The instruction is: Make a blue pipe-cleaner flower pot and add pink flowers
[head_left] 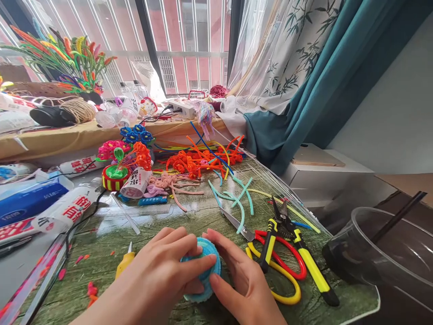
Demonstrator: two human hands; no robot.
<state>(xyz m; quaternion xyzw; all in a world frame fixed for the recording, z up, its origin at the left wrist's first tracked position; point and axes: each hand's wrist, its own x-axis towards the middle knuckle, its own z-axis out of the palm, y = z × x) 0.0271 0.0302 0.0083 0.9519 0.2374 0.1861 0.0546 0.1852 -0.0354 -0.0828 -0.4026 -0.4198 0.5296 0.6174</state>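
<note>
Both my hands are at the near edge of the table around a round light-blue pipe-cleaner piece (210, 253), fuzzy at its rim. My left hand (165, 266) reaches over it, fingers bent, with the index fingertip pressed on its face. Thumb and fingers of my right hand (241, 280) grip its right rim. The palms hide much of its lower side. Just right of my right hand lie scissors (280, 266) with red and yellow handles, partly under black-and-yellow pliers (301, 253). A yellow-handled tool (125, 263) with a metal tip shows beside my left wrist.
Cut turquoise pipe cleaners (237, 198) lie beyond my hands, with a heap of orange pipe-cleaner pieces (191, 163) behind. A small red-and-yellow pot (115, 181) and a plastic bottle (71, 205) stand or lie left. A clear cup (392, 243) with a straw is at right.
</note>
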